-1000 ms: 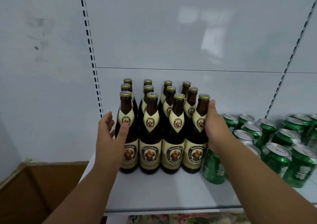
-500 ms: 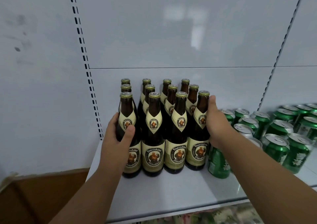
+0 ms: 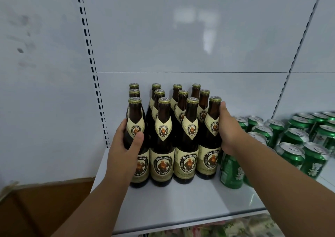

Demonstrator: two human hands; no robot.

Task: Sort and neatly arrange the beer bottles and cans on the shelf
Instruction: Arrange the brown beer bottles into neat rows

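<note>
Several brown beer bottles with cream labels (image 3: 163,137) stand upright in a tight block of rows on the white shelf (image 3: 181,204). My left hand (image 3: 125,146) grips the front-left bottle (image 3: 135,113), thumb across its front and fingers behind it. My right hand (image 3: 228,129) presses flat against the right side of the front-right bottle (image 3: 212,124), thumb pointing up along the neck; its fingers are hidden behind the bottle. Several green cans (image 3: 293,142) stand to the right of the block, and the nearest can (image 3: 231,171) is under my right wrist.
A white back panel and slotted uprights close the shelf behind and at the left. A brown cardboard box (image 3: 45,200) sits low at the left, beyond the shelf's end. Bare shelf lies in front of the bottles. Patterned goods (image 3: 226,227) show below the shelf edge.
My left hand has moved from beside the front-left bottle to wrap around it. My right hand has stayed against the front-right bottle.
</note>
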